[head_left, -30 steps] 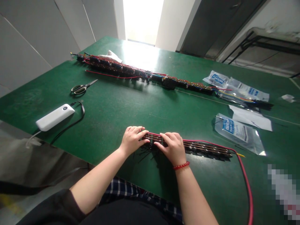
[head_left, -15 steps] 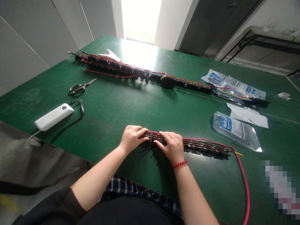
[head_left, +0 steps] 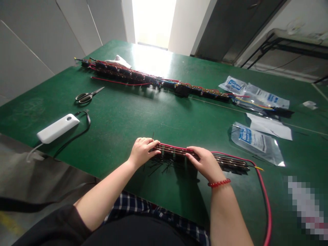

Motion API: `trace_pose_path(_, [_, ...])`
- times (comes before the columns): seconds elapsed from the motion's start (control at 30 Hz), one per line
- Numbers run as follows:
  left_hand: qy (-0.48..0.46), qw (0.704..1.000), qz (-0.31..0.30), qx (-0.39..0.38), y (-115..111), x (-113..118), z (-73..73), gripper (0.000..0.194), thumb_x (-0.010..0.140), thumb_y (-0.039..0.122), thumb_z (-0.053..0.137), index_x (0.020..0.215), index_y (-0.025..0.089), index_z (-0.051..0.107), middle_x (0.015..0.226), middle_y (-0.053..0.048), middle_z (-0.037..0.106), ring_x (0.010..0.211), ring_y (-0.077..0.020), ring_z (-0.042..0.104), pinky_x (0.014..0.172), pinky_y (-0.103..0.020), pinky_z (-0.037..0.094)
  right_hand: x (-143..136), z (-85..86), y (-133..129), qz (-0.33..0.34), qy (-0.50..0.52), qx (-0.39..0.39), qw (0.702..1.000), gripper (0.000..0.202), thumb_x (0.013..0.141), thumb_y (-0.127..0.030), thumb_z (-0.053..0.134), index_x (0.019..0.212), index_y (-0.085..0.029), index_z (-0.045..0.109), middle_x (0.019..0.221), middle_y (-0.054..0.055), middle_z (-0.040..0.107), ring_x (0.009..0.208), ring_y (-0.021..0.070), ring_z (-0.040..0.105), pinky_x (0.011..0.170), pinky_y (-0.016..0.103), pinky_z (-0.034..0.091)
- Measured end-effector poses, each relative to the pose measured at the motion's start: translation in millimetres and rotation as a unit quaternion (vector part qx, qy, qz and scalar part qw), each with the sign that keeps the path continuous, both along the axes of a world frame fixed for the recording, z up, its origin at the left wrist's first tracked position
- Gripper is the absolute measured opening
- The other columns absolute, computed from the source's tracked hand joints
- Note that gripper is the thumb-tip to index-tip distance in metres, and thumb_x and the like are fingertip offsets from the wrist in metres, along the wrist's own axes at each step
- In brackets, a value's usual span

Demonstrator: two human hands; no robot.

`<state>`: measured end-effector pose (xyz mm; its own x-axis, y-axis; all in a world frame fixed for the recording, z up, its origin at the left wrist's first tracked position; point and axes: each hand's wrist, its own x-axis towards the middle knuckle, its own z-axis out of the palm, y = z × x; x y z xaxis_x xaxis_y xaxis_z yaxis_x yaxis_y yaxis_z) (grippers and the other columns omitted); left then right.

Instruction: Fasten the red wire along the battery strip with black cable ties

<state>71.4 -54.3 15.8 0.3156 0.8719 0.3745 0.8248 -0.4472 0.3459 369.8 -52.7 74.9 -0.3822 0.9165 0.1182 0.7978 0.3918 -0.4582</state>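
A long black strip with metal lines and a red wire (head_left: 232, 162) lies near the front edge of the green table. At its left end my left hand (head_left: 142, 152) is closed on it, thumb in front and fingers behind. Farther right along the same strip, my right hand (head_left: 205, 162) grips it between thumb and fingers, with a red bead bracelet at the wrist. Several thin black ties (head_left: 164, 165) stick out below the strip beside my left hand. From the right end, a thick red cable (head_left: 266, 201) curves down past the table's front.
Across the green table (head_left: 123, 116) lies a longer wired black assembly (head_left: 143, 78). Scissors (head_left: 88, 96) and a white power bank (head_left: 58, 128) with a cable are at left. Plastic bags (head_left: 256, 141) and white paper (head_left: 271, 126) lie at right.
My right hand has slid right along the strip, uncovering more of its middle. My left hand stays at the left end.
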Motion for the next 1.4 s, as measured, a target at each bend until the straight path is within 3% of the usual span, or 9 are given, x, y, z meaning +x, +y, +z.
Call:
trace_pose_path(0.1, [0.002,1.000,-0.003,0.003,0,0,0.4,0.036,0.086,0.052,0.062,0.113,0.029,0.068,0.100,-0.005,0.069,0.092,-0.0206,0.062,0.085,-0.035,0.042,3,-4.0,-2,-0.002,0.022,-0.003,1.000,0.028,0.092,-0.039,0.053,0.109,-0.022,0.068,0.109,0.007,0.072,0.101,0.0227,0.067,0.090,0.039,0.052])
trace_pose_path(0.27, [0.011,1.000,0.002,0.010,-1,-1,0.2,0.037,0.086,0.052,0.061,0.115,0.029,0.067,0.100,-0.005,0.069,0.091,-0.0209,0.061,0.084,-0.036,0.041,0,-14.5,-7,0.008,-0.024,0.035,0.999,0.037,0.084,-0.041,0.065,0.118,-0.025,0.065,0.113,0.007,0.070,0.104,0.0255,0.063,0.091,0.043,0.048])
trace_pose_path(0.43, [0.017,1.000,0.006,0.010,-1,0,-0.5,0.038,0.086,0.053,0.061,0.115,0.029,0.068,0.100,-0.006,0.069,0.091,-0.0213,0.061,0.085,-0.036,0.041,-2,-25.3,-12,-0.016,-0.035,0.076,0.996,0.031,0.088,-0.034,0.060,0.117,-0.025,0.064,0.112,0.008,0.070,0.105,0.0254,0.062,0.092,0.043,0.044])
trace_pose_path(0.63, [0.019,0.999,0.005,0.038,-4,1,0.6,0.037,0.088,0.052,0.059,0.116,0.030,0.067,0.105,-0.006,0.069,0.097,-0.0228,0.061,0.093,-0.040,0.038,-6,-24.5,-14,-0.040,-0.024,0.075,0.996,0.031,0.085,-0.034,0.063,0.114,-0.026,0.066,0.110,0.006,0.070,0.104,0.0254,0.061,0.092,0.042,0.042])
trace_pose_path(0.8, [0.062,0.989,0.081,0.106,-22,11,0.9,0.039,0.087,0.052,0.060,0.122,0.034,0.065,0.119,-0.009,0.063,0.111,-0.0300,0.053,0.100,-0.049,0.032,-8,-24.3,-17,-0.053,-0.022,0.071,0.996,0.031,0.083,-0.034,0.065,0.113,-0.025,0.067,0.109,0.005,0.070,0.104,0.0247,0.061,0.093,0.041,0.041])
trace_pose_path(0.9, [0.063,0.986,0.114,0.102,-31,22,2.0,0.042,0.087,0.048,0.060,0.124,0.028,0.064,0.117,-0.012,0.061,0.111,-0.0310,0.051,0.100,-0.049,0.033,-8,-25.8,-18,-0.055,-0.019,0.076,0.995,0.032,0.082,-0.034,0.065,0.113,-0.025,0.067,0.109,0.005,0.070,0.103,0.0238,0.061,0.094,0.040,0.040])
trace_pose_path(1.13, [0.043,0.996,0.003,0.078,-19,46,10.6,0.046,0.093,0.043,0.053,0.131,0.018,0.056,0.129,-0.013,0.061,0.119,-0.0285,0.053,0.107,-0.044,0.033,-8,-27.1,-20,-0.055,-0.018,0.095,0.994,0.032,0.083,-0.033,0.065,0.113,-0.025,0.067,0.108,0.005,0.070,0.103,0.0236,0.061,0.094,0.040,0.040])
trace_pose_path(1.4, [0.020,0.999,-0.016,0.027,-11,54,11.3,0.039,0.093,0.045,0.054,0.121,0.019,0.061,0.115,-0.008,0.068,0.105,-0.0243,0.059,0.096,-0.039,0.041,-8,-30.1,-21,-0.055,-0.016,0.102,0.993,0.034,0.083,-0.033,0.064,0.117,-0.025,0.066,0.111,0.005,0.070,0.104,0.0238,0.060,0.096,0.040,0.040])
